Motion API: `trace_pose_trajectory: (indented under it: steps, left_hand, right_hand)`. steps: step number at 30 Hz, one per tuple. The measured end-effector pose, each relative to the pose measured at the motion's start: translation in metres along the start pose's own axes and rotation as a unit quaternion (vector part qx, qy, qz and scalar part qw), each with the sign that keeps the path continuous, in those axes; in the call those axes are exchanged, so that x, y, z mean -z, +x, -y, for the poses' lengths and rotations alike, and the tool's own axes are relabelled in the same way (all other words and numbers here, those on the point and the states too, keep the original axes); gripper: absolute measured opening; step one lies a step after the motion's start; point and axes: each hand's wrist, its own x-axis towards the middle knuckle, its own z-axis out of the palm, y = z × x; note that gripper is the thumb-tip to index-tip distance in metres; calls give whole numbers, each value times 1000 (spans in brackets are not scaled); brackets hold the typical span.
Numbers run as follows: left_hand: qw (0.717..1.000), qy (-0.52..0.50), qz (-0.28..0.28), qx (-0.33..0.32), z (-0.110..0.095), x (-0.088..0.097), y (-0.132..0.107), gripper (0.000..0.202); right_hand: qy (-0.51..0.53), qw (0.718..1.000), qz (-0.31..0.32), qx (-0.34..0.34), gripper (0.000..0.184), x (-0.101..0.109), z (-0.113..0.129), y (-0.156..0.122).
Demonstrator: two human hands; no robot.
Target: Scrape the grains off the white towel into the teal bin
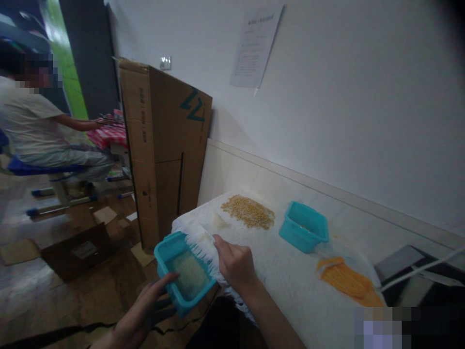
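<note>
My left hand [145, 305] grips the near side of a teal plastic tub [165, 254] holding white rice, kept at the left edge of a table covered with a white fringed cloth [290, 276]. My right hand [234, 264] rests on the cloth just beside the tub, fingers curled at the cloth's fringed edge. A small heap of white rice [220, 221] lies on the cloth just beyond. Farther back sits a pile of tan beans [249, 212].
A second teal tub [304, 227] stands mid-table, an orange bag [345, 280] right of it. A tall cardboard box [163, 145] leans by the wall. Flattened cardboard lies on the floor. A person [39, 131] sits at far left. A dark device [410, 271] lies at the right.
</note>
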Motion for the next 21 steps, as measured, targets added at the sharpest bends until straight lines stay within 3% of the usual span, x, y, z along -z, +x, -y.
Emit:
trace_pose_trajectory:
  steps: [10, 17, 21]
  left_hand:
    - [1000, -5, 1, 16, 9, 14, 20, 84]
    - [1000, -11, 16, 18, 8, 11, 20, 75]
    - [999, 0, -17, 27, 10, 10, 25, 83]
  right_hand:
    - [83, 996, 8, 37, 41, 20, 31, -9]
    - [20, 1000, -7, 6, 40, 4, 8, 0]
    - [2, 999, 16, 34, 35, 2, 20, -5]
